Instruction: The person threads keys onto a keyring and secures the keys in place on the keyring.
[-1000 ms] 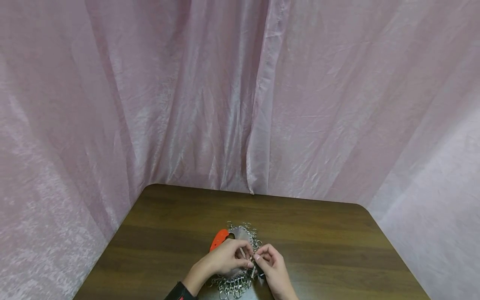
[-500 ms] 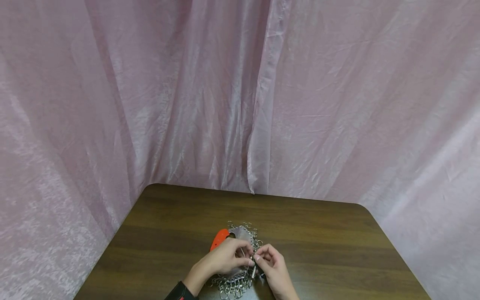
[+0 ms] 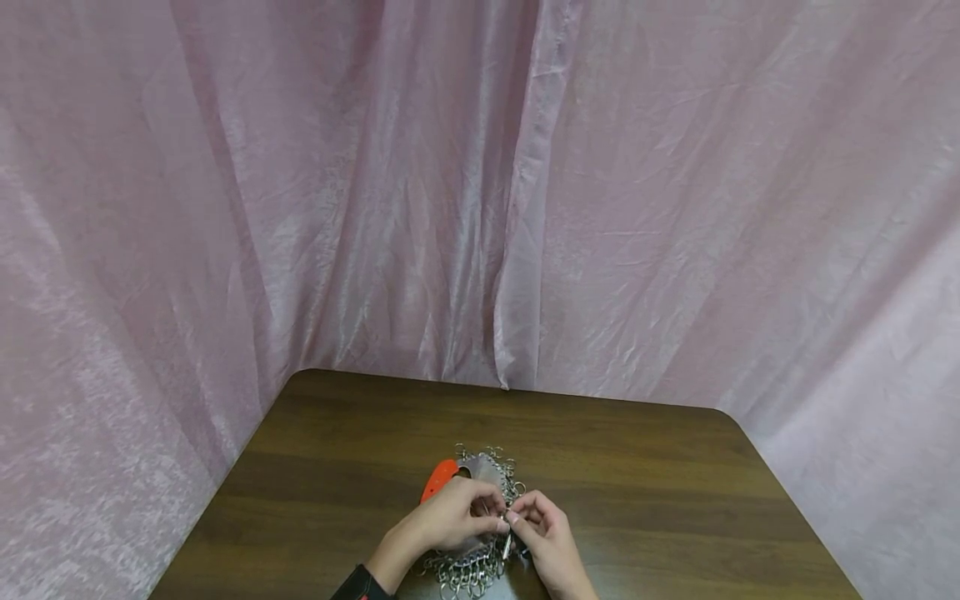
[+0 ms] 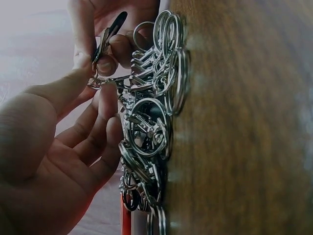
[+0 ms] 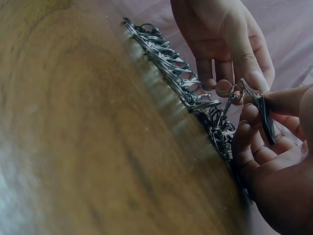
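Observation:
A flat grey plate (image 3: 486,469) with an orange-red handle (image 3: 438,478) lies on the table, edged with many metal key rings (image 3: 467,575) and small clasps. Over it, my left hand (image 3: 448,514) pinches the end of a small metal clasp (image 4: 113,79) between thumb and fingertips. My right hand (image 3: 551,537) meets it fingertip to fingertip. Between its thumb and fingers it pinches a slim key-like piece (image 5: 267,120), silver with a flat black end. A small ring (image 4: 94,82) joins the clasp and this piece, partly covered by fingertips.
The brown wooden table (image 3: 675,492) has rounded far corners. Pink curtains (image 3: 420,208) hang behind it and at both sides. A black cuff (image 3: 362,583) is on the left wrist.
Both hands stay almost in place over the plate, with only slight movement of the fingertips. The silver piece below them hangs at a slightly different angle.

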Motion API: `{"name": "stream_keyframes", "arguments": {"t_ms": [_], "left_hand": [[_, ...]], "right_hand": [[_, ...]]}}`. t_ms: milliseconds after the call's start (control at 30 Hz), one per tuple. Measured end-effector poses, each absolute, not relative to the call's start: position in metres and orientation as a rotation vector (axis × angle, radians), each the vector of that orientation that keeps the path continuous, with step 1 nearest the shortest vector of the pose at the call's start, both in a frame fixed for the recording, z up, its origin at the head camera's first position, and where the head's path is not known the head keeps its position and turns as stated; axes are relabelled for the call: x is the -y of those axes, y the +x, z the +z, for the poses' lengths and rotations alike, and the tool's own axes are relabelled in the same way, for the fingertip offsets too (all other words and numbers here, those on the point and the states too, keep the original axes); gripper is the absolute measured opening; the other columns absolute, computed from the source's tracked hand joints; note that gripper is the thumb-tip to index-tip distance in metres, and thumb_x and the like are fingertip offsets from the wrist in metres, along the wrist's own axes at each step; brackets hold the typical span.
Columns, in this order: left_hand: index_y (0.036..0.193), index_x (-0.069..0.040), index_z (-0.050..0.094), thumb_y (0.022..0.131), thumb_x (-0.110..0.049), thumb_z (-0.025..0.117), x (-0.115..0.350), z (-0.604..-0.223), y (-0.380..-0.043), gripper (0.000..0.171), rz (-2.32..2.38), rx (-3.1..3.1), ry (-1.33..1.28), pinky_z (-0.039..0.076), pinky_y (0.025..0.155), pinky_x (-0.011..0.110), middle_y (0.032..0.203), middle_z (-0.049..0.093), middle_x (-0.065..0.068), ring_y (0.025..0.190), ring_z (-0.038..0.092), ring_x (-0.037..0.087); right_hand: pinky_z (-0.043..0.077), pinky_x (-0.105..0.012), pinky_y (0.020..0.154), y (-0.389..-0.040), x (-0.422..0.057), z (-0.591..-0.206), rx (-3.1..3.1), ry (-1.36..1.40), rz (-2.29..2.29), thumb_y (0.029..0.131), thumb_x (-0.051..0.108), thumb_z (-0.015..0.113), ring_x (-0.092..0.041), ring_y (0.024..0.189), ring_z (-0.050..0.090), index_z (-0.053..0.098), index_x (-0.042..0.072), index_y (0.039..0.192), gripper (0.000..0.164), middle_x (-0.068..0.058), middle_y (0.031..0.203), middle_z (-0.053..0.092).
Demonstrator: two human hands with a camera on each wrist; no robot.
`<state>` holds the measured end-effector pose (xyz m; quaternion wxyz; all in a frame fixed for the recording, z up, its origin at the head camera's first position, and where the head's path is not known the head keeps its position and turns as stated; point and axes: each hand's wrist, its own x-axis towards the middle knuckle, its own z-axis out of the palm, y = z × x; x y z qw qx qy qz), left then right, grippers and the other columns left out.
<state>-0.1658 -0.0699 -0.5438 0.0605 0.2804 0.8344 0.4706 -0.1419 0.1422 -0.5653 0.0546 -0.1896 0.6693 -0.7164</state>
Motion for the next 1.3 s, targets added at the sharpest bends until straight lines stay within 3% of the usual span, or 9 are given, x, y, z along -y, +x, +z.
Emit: {"name": "stream_keyframes", "arguments": {"t_ms": [267,600,1033,1300], "left_hand": [[0.106,-0.020,0.074,0.094,-0.026,0.083,0.0689,-0.5439,-0.1670,0.016,1.476,-2.493,0.815,0.053,0.071,0.022,0.088,0.066,-0.014,0.075,0.062,0.000],[0.102,-0.021,0.073,0.097,-0.030,0.079,0.0695,-0.5468,-0.1685,0.012,1.453,-2.501,0.840,0.054,0.070,0.021,0.086,0.066,-0.015,0.075,0.063,-0.001],[0.099,-0.023,0.072,0.096,-0.032,0.080,0.0691,-0.5477,-0.1692,0.013,1.402,-2.527,0.823,0.053,0.070,0.020,0.085,0.065,-0.018,0.073,0.062,-0.002],[0.104,-0.020,0.071,0.091,-0.023,0.087,0.0684,-0.5473,-0.1696,0.021,1.441,-2.469,0.782,0.054,0.070,0.022,0.085,0.066,-0.015,0.074,0.063,0.001]], "right_hand": [[0.056,-0.024,0.066,-0.1432,-0.1426,-0.5656,-2.044,-0.490,-2.192,0.101,0.000,0.067,-0.009,0.076,0.064,0.056,-0.016,0.107,0.020,-0.007,0.088,0.065],[0.055,-0.022,0.066,-0.1451,-0.1426,-0.5695,-2.044,-0.493,-2.182,0.101,-0.002,0.067,-0.007,0.076,0.064,0.055,-0.016,0.106,0.019,-0.001,0.087,0.065],[0.055,-0.022,0.068,-0.1447,-0.1435,-0.5669,-2.066,-0.621,-2.171,0.101,-0.002,0.065,-0.006,0.079,0.064,0.057,-0.016,0.106,0.017,-0.005,0.090,0.067],[0.054,-0.021,0.065,-0.1453,-0.1430,-0.5699,-2.075,-0.526,-2.192,0.100,-0.003,0.067,-0.007,0.073,0.064,0.057,-0.015,0.104,0.016,-0.002,0.085,0.066]]}}
